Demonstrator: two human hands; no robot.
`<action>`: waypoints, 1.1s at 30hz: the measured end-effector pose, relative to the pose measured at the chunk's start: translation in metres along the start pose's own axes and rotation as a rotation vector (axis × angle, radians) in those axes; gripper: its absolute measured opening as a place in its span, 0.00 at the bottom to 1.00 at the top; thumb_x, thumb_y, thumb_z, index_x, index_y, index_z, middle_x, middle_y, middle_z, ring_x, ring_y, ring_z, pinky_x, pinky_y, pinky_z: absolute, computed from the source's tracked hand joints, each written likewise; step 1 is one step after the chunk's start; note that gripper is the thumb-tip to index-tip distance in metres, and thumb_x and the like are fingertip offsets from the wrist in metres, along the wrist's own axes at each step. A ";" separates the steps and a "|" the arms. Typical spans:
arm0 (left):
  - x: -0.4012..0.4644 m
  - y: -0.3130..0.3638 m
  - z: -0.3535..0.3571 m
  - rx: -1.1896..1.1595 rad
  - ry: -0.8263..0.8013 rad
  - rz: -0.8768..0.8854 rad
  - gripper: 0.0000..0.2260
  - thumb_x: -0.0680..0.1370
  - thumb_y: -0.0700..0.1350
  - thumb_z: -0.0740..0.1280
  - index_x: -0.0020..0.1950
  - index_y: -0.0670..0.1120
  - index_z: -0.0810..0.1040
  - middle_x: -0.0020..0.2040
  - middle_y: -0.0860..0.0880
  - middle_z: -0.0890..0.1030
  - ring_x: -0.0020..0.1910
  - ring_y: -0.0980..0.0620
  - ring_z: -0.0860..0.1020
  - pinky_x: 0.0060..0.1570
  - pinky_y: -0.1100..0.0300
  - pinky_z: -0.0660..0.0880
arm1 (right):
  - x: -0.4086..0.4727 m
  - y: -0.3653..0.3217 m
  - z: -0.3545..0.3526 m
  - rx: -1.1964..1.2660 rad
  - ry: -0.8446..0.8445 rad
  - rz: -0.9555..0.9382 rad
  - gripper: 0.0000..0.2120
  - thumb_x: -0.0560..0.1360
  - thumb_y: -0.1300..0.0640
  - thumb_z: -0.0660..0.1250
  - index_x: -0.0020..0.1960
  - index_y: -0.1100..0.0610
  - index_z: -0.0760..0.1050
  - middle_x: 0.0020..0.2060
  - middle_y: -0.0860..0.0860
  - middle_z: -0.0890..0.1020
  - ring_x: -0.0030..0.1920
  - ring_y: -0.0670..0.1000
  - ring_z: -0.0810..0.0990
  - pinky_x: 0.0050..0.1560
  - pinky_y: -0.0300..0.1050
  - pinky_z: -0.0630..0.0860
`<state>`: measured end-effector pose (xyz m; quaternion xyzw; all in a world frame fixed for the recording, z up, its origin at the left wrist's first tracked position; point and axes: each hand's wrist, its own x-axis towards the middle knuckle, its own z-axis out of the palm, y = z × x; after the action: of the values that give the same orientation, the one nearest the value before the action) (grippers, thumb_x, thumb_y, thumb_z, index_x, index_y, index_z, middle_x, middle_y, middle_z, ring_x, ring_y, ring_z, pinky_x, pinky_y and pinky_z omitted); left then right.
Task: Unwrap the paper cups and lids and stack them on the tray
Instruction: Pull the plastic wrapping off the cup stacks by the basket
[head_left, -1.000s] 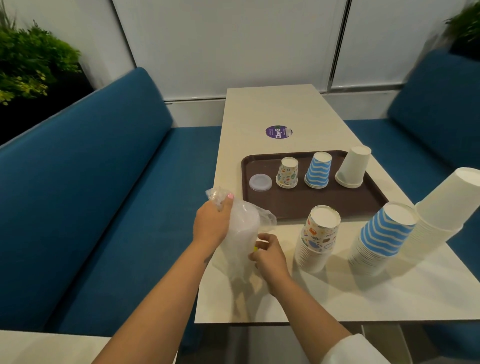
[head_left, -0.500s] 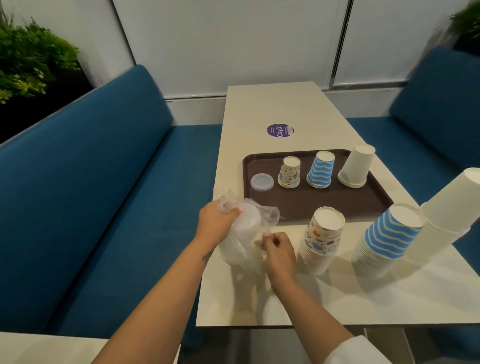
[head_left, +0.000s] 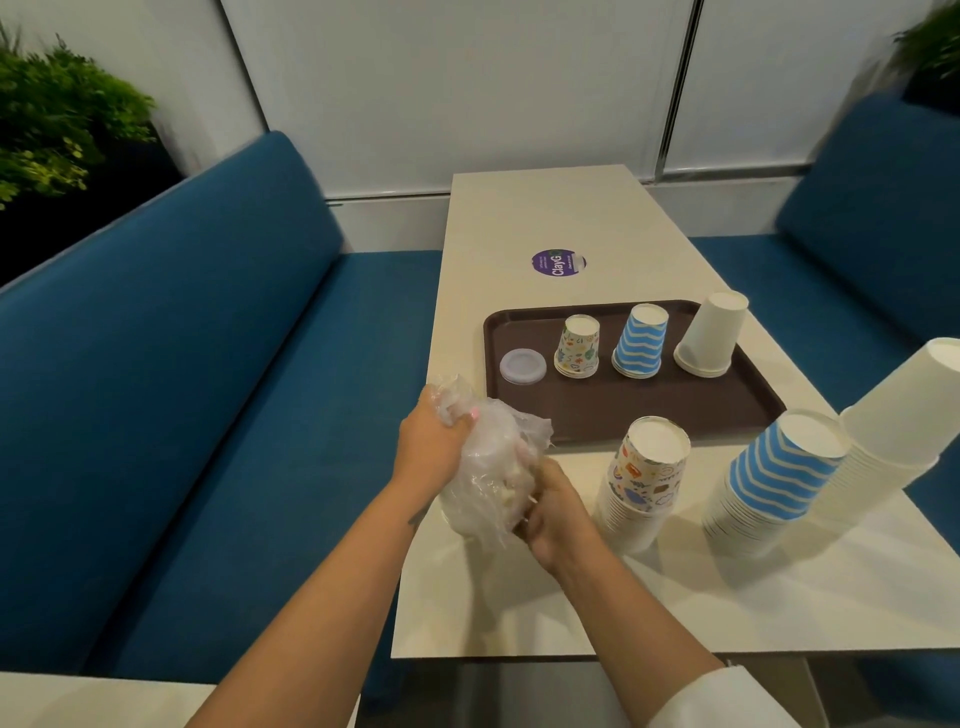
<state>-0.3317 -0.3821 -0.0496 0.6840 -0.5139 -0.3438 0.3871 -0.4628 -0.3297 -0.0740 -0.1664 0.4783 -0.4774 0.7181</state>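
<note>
A clear plastic bag of lids (head_left: 488, 467) is held above the table's near left corner. My left hand (head_left: 431, 444) grips the bag's bunched top. My right hand (head_left: 558, 512) pinches the wrap at its lower right side. On the brown tray (head_left: 623, 410) lie a translucent lid (head_left: 522, 366), a small patterned cup stack (head_left: 577, 346), a blue-striped cup stack (head_left: 640, 341) and a white cup stack (head_left: 710, 334), all upside down. In front of the tray stand three tall stacks: patterned cups (head_left: 641, 480), blue-striped cups (head_left: 774, 480) and white cups (head_left: 904, 410).
The cream table (head_left: 545, 218) carries a purple round sticker (head_left: 558, 263) beyond the tray. Blue bench seats (head_left: 182, 364) run along both sides. Green plants (head_left: 57, 124) sit behind the left bench back. Another pale surface (head_left: 78, 699) shows at bottom left.
Both hands have worked the bag: the left hand has crumpled the top lower and the right hand has come up against the bag's side. The bag looks more bunched.
</note>
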 end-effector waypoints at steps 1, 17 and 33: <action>0.000 -0.001 0.000 0.001 -0.002 0.008 0.13 0.77 0.51 0.65 0.59 0.48 0.77 0.52 0.49 0.80 0.49 0.51 0.79 0.42 0.59 0.74 | -0.001 -0.005 0.004 -0.079 -0.001 -0.041 0.10 0.76 0.49 0.65 0.56 0.51 0.74 0.46 0.51 0.82 0.40 0.51 0.79 0.36 0.43 0.77; -0.011 -0.010 -0.025 -0.603 -0.190 -0.493 0.10 0.75 0.40 0.62 0.33 0.42 0.69 0.36 0.42 0.77 0.31 0.46 0.76 0.36 0.48 0.74 | -0.001 -0.036 0.036 -0.471 -0.043 0.134 0.10 0.77 0.53 0.65 0.58 0.51 0.73 0.42 0.48 0.78 0.39 0.51 0.76 0.38 0.45 0.71; -0.009 -0.061 -0.033 -0.591 -0.339 -0.460 0.14 0.81 0.52 0.62 0.58 0.42 0.79 0.54 0.38 0.83 0.52 0.41 0.81 0.52 0.46 0.78 | 0.007 -0.028 0.028 -0.524 -0.002 0.232 0.21 0.68 0.51 0.72 0.59 0.54 0.72 0.52 0.55 0.77 0.52 0.59 0.75 0.59 0.63 0.72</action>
<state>-0.2783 -0.3572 -0.0877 0.5740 -0.2832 -0.6622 0.3897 -0.4534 -0.3558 -0.0451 -0.2909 0.6006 -0.2522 0.7008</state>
